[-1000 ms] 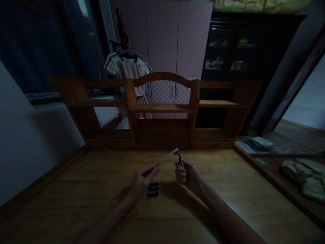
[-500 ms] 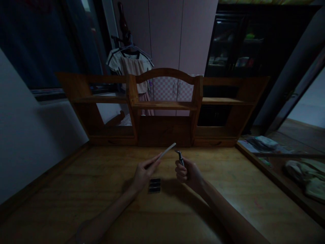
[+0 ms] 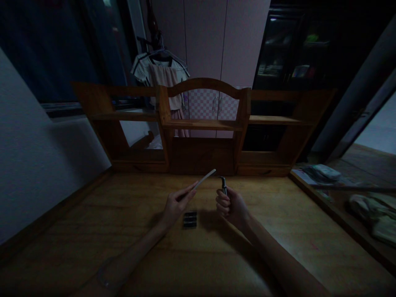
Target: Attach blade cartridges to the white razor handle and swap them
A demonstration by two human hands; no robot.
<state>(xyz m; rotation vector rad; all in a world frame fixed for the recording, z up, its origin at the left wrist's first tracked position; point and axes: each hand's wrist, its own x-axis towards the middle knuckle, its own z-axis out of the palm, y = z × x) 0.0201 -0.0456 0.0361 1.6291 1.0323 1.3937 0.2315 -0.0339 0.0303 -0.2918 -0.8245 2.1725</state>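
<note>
My left hand [image 3: 175,207] pinches a thin, pale stick-like object [image 3: 205,178], its far end tilted up to the right. My right hand [image 3: 232,207] is wrapped round a small dark tool [image 3: 223,185] with a bent, thin tip pointing left. A short gap separates the tool's tip from the pale object's end. Between and below my hands, a small flat dark case [image 3: 189,219] with lighter stripes lies on the wooden table [image 3: 139,268]. The tool's lower part is hidden in my right fist.
A wooden shelf unit [image 3: 202,124] stands along the table's back edge. Folded cloth [image 3: 371,214] and a plastic-wrapped item [image 3: 324,172] lie beyond the raised right edge. A white wall [image 3: 46,177] borders the left side. Clothes [image 3: 163,76] hang behind the shelf.
The tool in my right hand has turned more upright, its tip angled left. The view has shifted slightly, and both hands keep their holds.
</note>
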